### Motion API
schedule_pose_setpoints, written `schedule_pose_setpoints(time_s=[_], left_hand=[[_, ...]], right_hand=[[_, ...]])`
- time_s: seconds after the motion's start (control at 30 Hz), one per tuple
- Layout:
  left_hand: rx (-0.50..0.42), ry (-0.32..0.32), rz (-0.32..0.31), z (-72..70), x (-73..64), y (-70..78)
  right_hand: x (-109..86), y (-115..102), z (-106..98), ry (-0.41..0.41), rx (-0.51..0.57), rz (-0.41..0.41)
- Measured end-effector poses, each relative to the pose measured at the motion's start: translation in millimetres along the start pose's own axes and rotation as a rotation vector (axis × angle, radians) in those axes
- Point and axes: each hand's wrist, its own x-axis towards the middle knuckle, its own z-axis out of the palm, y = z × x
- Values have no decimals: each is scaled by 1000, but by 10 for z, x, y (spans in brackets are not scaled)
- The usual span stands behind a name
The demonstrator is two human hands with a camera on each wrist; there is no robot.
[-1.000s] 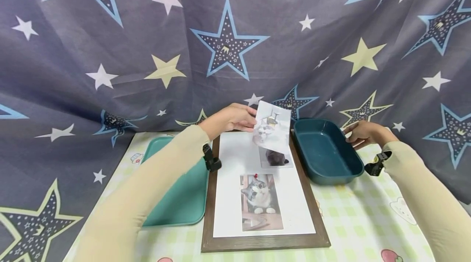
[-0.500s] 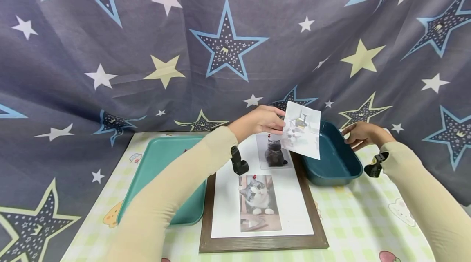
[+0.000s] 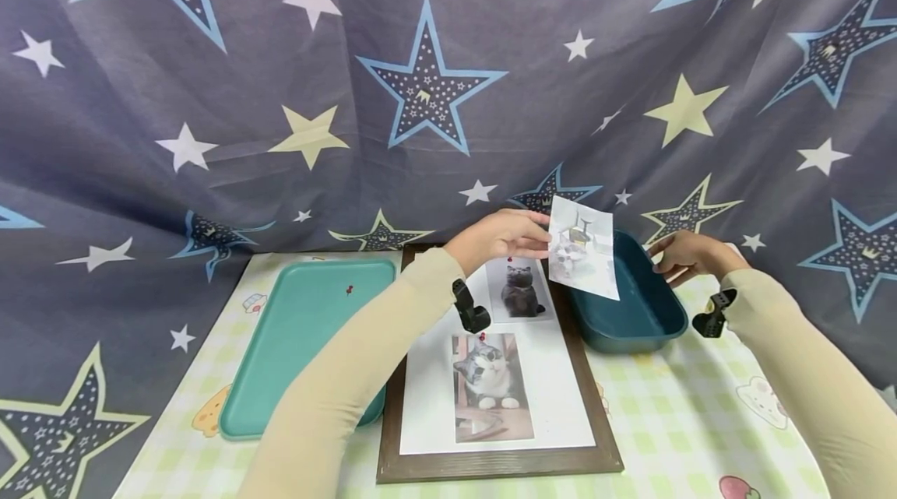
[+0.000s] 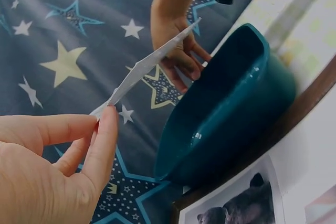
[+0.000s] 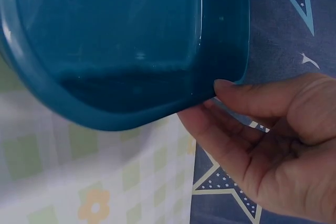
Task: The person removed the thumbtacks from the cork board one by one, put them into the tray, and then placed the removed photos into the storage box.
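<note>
A printed photo (image 3: 582,246) in pale grey tones is pinched at its left edge by my left hand (image 3: 508,237). It hangs tilted over the left side of a dark teal bin (image 3: 643,304). In the left wrist view the thumb and fingers hold the photo (image 4: 149,64), seen nearly edge-on. My right hand (image 3: 690,256) is at the far right of the bin. Thumb and fingers pinch the bin's rim there, as the right wrist view shows of the hand (image 5: 268,129). Inside the bin no item shows, though the photo hides part of it.
A brown-framed white board (image 3: 504,468) lies in the middle. On it are a dark cat photo (image 3: 521,293) and a grey-and-white cat photo (image 3: 490,390) with red pins. A green tray (image 3: 280,343) with a red pin (image 3: 349,290) lies left. Behind hangs a star-patterned curtain (image 3: 420,188).
My left hand has carried the photo rightward from above the board to the bin, uncovering the dark cat photo. The right hand keeps its grip on the bin.
</note>
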Motion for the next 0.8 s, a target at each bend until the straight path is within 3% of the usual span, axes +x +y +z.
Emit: schedule_pose_setpoints(time_s=[0.4, 0.73, 0.8], left_hand=[[-49, -22, -10, 45, 81, 161], [-5, -67, 5, 263, 90, 417], [2, -76, 8, 310, 102, 431]], right_hand=[[21, -8, -2, 7, -20, 5], [18, -8, -29, -17, -19, -1], [123, 91, -84, -18, -5, 0]])
